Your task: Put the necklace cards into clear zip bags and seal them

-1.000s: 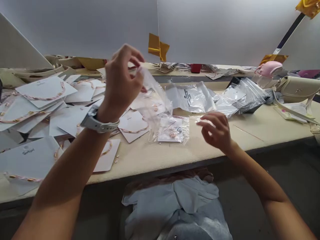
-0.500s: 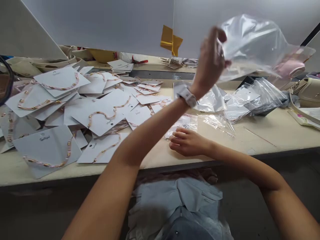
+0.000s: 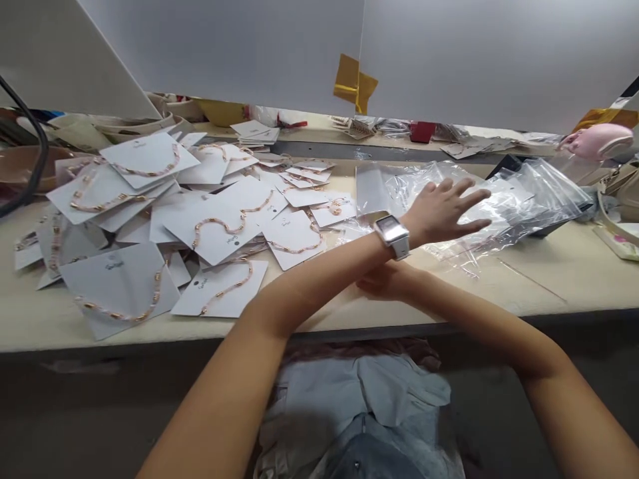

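Observation:
My left hand (image 3: 442,211), with a white watch (image 3: 392,234) on its wrist, is spread over clear plastic bags (image 3: 524,199) on the table, holding nothing. Beneath that wrist, my right hand (image 3: 384,281) rests low by the table's front; its fingers are partly hidden by the left forearm and blurred. To the left lies a loose heap of white cards (image 3: 227,219), each bearing a beaded strand in pink and gold. One such card (image 3: 294,234) lies nearest my hands. A clear bag with small print (image 3: 352,229) is partly covered by my left wrist.
A thin stick-like strand (image 3: 532,279) lies on the right of the table (image 3: 449,303). Grey panels (image 3: 239,53) stand behind, joined with yellow tape (image 3: 355,83). A pink rounded object (image 3: 596,141) sits at the right, a brown bowl (image 3: 30,166) at the far left.
My left hand has come down from the air and let go of the large clear bag it held; its fingers are now spread over the bags. The view has shifted slightly.

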A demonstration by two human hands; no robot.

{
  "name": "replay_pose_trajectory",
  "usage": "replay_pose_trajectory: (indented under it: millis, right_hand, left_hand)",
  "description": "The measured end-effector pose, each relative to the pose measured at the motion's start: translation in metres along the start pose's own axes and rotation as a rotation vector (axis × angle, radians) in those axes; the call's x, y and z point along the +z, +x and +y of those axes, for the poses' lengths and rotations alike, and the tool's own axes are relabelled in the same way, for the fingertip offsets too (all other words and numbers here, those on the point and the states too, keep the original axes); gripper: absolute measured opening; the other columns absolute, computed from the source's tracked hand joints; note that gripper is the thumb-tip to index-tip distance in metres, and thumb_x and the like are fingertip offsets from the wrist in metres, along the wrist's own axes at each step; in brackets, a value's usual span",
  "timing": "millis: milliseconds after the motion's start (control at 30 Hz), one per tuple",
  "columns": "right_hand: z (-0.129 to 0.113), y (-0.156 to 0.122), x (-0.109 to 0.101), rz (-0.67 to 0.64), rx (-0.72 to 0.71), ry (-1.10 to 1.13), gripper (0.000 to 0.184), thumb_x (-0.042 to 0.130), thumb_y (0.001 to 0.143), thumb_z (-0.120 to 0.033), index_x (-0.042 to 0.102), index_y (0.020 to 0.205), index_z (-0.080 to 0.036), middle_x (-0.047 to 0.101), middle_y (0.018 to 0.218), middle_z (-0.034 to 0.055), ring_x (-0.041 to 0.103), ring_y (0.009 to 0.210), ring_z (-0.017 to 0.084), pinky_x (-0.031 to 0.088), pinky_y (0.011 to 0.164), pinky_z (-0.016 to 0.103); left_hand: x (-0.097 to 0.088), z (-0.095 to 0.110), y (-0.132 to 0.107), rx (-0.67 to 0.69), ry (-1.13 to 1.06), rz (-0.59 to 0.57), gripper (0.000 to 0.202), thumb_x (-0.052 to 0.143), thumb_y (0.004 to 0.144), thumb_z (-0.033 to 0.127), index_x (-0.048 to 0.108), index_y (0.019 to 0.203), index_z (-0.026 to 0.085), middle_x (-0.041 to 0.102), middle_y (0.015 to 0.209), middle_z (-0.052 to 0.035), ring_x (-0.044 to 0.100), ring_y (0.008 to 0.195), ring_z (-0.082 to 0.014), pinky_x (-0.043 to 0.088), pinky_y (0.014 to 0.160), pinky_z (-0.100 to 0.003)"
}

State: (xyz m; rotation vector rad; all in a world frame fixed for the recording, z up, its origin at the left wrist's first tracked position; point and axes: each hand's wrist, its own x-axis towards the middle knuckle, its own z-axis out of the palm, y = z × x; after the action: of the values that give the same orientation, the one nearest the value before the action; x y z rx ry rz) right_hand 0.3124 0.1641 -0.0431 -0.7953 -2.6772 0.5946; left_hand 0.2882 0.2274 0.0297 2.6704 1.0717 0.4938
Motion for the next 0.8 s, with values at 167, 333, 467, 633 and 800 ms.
replay_pose_trajectory:
  millis: [167, 333, 467, 633, 800]
  right_hand:
    - [0.0, -0.002, -0.008, 0.099, -0.239, -0.093, 0.022, 0.05, 0.092, -0.021, 0.068, 0.105, -0.017, 0.069, 0.104, 0.0093, 0.06, 0.096, 0.023, 0.049, 0.087, 0.039]
    - [-0.006, 0.0, -0.01, 0.123, -0.241, -0.116, 0.019, 0.048, 0.095, -0.021, 0.066, 0.098, -0.019, 0.069, 0.1, 0.0074, 0.059, 0.09, 0.019, 0.048, 0.084, 0.034]
    - [-0.004, -0.001, -0.007, 0.162, -0.176, -0.127, 0.024, 0.047, 0.096, -0.022, 0.064, 0.112, -0.02, 0.068, 0.112, 0.0091, 0.06, 0.102, 0.022, 0.049, 0.09, 0.038]
    - [-0.001, -0.004, -0.007, 0.105, -0.048, -0.105, 0.036, 0.044, 0.093, -0.016, 0.06, 0.126, -0.021, 0.067, 0.118, 0.0101, 0.059, 0.109, 0.024, 0.049, 0.093, 0.043]
    - [-0.004, -0.004, -0.006, 0.14, -0.03, -0.099, 0.034, 0.044, 0.094, -0.016, 0.063, 0.122, -0.02, 0.068, 0.116, 0.0092, 0.061, 0.106, 0.024, 0.051, 0.091, 0.042]
  left_hand:
    - [-0.036, -0.063, -0.06, -0.155, 0.107, 0.025, 0.043, 0.041, 0.1, 0.035, 0.056, 0.133, 0.012, 0.059, 0.131, -0.0146, 0.054, 0.117, -0.0278, 0.043, 0.102, -0.042]
    - [-0.046, -0.128, -0.119, -0.419, 0.211, -0.332, 0.048, 0.049, 0.093, 0.037, 0.054, 0.134, 0.012, 0.055, 0.135, -0.0184, 0.052, 0.123, -0.0334, 0.042, 0.103, -0.044]
    - [-0.044, -0.145, -0.144, -0.43, 0.143, -0.523, 0.079, 0.054, 0.087, 0.054, 0.029, 0.152, 0.017, 0.044, 0.148, -0.0181, 0.045, 0.132, -0.0341, 0.041, 0.104, -0.042]
    - [-0.041, -0.141, -0.143, -0.324, 0.267, -0.465, 0.042, 0.054, 0.088, 0.041, 0.062, 0.123, 0.019, 0.066, 0.118, -0.0132, 0.062, 0.106, -0.0298, 0.048, 0.087, -0.037]
    - [-0.042, -0.142, -0.147, -0.348, 0.292, -0.368, 0.025, 0.048, 0.09, 0.029, 0.07, 0.095, 0.017, 0.07, 0.095, -0.0121, 0.066, 0.084, -0.0258, 0.047, 0.075, -0.033]
